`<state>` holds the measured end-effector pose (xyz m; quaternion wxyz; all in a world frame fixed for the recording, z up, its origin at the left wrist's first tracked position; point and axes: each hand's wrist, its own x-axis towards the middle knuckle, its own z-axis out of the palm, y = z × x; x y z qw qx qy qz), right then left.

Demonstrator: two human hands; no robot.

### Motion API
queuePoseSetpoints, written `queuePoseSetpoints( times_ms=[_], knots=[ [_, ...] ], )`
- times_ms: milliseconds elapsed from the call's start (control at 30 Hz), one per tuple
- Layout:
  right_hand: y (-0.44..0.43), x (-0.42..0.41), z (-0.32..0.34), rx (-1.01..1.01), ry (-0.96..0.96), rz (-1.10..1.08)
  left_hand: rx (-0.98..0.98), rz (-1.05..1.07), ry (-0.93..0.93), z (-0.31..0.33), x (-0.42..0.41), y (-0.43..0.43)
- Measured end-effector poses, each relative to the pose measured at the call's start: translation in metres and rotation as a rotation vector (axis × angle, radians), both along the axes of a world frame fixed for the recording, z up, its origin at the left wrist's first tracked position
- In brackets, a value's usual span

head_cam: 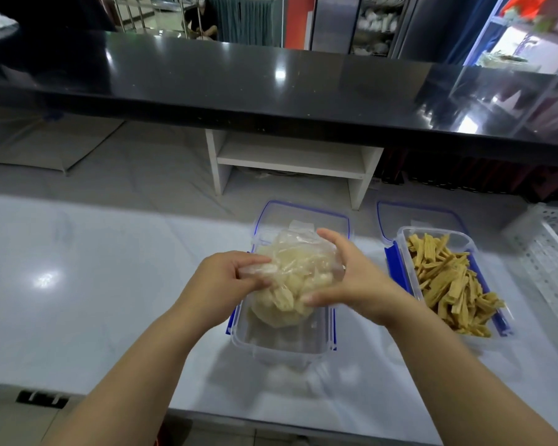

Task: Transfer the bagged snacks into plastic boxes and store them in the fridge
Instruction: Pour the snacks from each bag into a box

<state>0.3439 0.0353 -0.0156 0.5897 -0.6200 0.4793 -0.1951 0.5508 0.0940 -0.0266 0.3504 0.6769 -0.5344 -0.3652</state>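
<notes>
A clear plastic bag of pale snacks hangs over an open clear plastic box with blue clips at the counter's middle. My left hand pinches the bag's left side. From the right, my right hand grips the bag, fingers over its top and thumb under it. A second open box to the right holds yellow-brown snack sticks. Two clear lids with blue rims, one behind each box, lie flat.
A pale counter carries everything. A small white shelf unit stands behind the boxes under a black raised ledge. A white perforated tray lies at the far right. The counter's front edge is close to me.
</notes>
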Motion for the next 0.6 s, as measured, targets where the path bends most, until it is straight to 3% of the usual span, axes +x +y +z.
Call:
queuePoseSetpoints(
  times_ms=[100, 167, 333, 467, 600],
  knots=[
    [0.003, 0.0, -0.003, -0.217, 0.298, 0.1, 0.006, 0.033, 0.051, -0.001, -0.001, -0.002],
    [-0.002, 0.002, -0.001, -0.313, 0.398, 0.079, -0.017, 0.055, 0.085, 0.005, -0.004, -0.004],
    [-0.008, 0.004, 0.011, -0.251, 0.26, 0.031, -0.082, 0.122, 0.214, 0.021, -0.004, -0.011],
    [-0.003, 0.01, -0.002, -0.139, 0.376, 0.133, 0.05, 0.094, 0.15, 0.015, -0.004, -0.009],
    [-0.004, 0.007, -0.002, -0.165, 0.365, 0.026, 0.081, 0.006, -0.017, 0.007, -0.001, -0.006]
  ],
)
